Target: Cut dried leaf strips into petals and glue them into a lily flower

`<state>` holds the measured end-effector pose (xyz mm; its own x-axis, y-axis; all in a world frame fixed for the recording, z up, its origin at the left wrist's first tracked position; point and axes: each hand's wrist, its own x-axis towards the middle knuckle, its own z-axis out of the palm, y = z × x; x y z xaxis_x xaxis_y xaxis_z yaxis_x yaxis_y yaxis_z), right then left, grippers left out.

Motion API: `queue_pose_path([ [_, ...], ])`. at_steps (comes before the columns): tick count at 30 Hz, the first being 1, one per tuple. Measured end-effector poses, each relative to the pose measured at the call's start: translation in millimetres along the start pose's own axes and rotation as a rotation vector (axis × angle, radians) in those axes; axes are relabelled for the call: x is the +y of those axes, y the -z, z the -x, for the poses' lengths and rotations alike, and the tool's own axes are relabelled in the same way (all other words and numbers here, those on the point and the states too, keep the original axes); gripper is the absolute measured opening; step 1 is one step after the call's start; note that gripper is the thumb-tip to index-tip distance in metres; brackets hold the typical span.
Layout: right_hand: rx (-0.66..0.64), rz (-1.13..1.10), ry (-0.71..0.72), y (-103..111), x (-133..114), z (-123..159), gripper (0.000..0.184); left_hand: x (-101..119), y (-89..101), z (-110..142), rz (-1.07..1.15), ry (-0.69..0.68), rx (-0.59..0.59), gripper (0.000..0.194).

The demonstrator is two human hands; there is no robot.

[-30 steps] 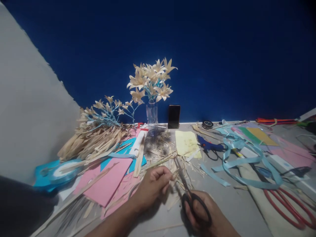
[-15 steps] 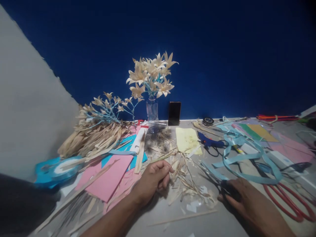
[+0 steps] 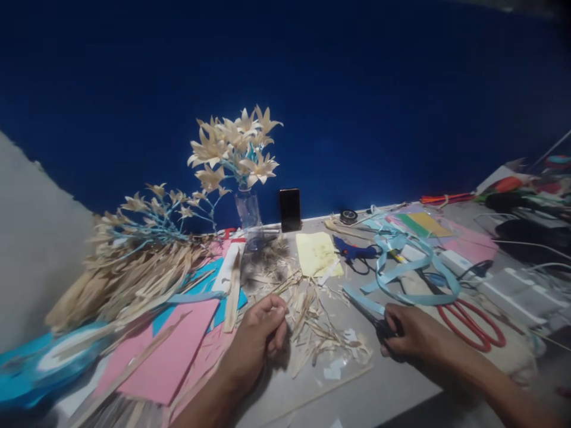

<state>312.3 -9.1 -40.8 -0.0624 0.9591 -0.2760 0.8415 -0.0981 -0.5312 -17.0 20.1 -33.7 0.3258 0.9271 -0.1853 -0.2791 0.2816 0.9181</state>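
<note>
My left hand is curled in a loose fist near the table's front, its fingertips pinched on a thin straw piece I can barely make out, beside a heap of straw scraps. My right hand lies on the table to the right, fingers closed over the handles of black scissors whose blades point left and away along the tabletop. A light blue ribbon loops just behind that hand.
A vase of straw flowers and a phone stand at the blue wall. Dried leaf strips, pink paper, a blue tape roll, yellow paper, a glue gun and red scissors lie around.
My right hand carried the black scissors from beside the left hand out to the right and set them down on the table. The view swung right. The left hand stayed pinched.
</note>
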Motion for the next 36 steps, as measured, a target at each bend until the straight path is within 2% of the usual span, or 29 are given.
queue_pose_path([
  [5, -0.076, -0.045, 0.046, 18, 1, 4, 0.014, -3, 1.1, -4, -0.004, -0.009, 0.026, 0.030],
  [7, -0.044, -0.080, 0.089, 25, -12, 3, 0.007, -3, 0.2, -4, -0.013, -0.022, 0.041, 0.029],
  [9, 0.014, -0.199, 0.146, 23, -37, -3, 0.017, -3, -1.1, -4, -0.008, -0.027, 0.039, 0.028],
  [11, 0.024, -0.441, 0.216, 10, -70, -14, 0.023, -3, -2.3, -3, 0.024, -0.026, 0.020, 0.026],
  [15, -0.210, -1.018, 0.185, -33, -133, -39, 0.043, -4, -3.1, -4, 0.029, -0.057, 0.018, 0.025],
  [18, -0.232, -1.111, 0.198, -54, -157, -50, 0.041, -4, -2.5, -5, 0.032, -0.089, 0.028, 0.028],
  [24, -0.219, -1.163, 0.209, -60, -158, -55, 0.041, -3, -7.7, -2, 0.036, -0.107, 0.035, 0.029],
  [30, -0.380, -1.270, 0.254, -68, -159, -58, 0.038, -3, -11.8, -1, 0.019, -0.109, 0.083, 0.028],
  [33, -0.315, -1.285, 0.221, -66, -159, -63, 0.035, -5, -11.5, -2, 0.006, -0.109, 0.104, 0.027],
  [36, -0.198, -1.303, 0.185, -51, -156, -71, 0.034, -4, -10.9, 0, -0.085, -0.106, 0.148, 0.025],
])
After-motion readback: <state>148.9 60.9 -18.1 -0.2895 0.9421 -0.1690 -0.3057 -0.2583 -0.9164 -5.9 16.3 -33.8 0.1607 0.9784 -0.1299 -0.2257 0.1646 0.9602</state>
